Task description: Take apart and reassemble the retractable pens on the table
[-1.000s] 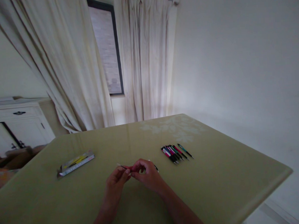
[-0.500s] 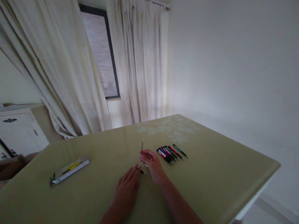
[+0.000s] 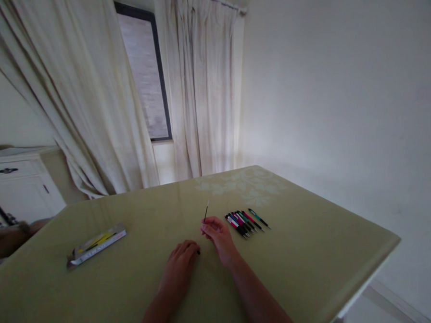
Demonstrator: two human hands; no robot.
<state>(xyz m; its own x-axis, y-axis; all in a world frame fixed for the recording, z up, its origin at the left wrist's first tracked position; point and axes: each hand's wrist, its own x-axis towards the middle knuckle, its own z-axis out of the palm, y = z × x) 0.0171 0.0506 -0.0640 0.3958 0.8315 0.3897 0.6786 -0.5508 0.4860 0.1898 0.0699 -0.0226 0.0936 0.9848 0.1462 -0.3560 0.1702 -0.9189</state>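
My right hand (image 3: 217, 236) is closed in a pinch on a pen refill (image 3: 205, 213), a thin dark stick with a pale upper end, held nearly upright above the table. Just to its left, my left hand (image 3: 180, 259) rests on the table with its fingers curled over a black pen barrel (image 3: 198, 252). Only a small dark end of that barrel shows by the fingertips; the remainder is hidden under the hand. Right of my right hand lies a row of several pens (image 3: 240, 224) with coloured bodies and black grips. One teal pen (image 3: 259, 218) lies slightly apart at the row's right end.
A long clear-and-white package (image 3: 99, 244) with yellow inside lies on the left of the green table (image 3: 135, 291). The table's right edge runs beside a bare wall (image 3: 335, 102). Behind are curtains (image 3: 215, 84) and a white cabinet (image 3: 18, 186).
The fingers of my left hand have drawn back and curled, covering more of the pen barrel. My right hand holds the refill in nearly the same place, tilted slightly more to the right.
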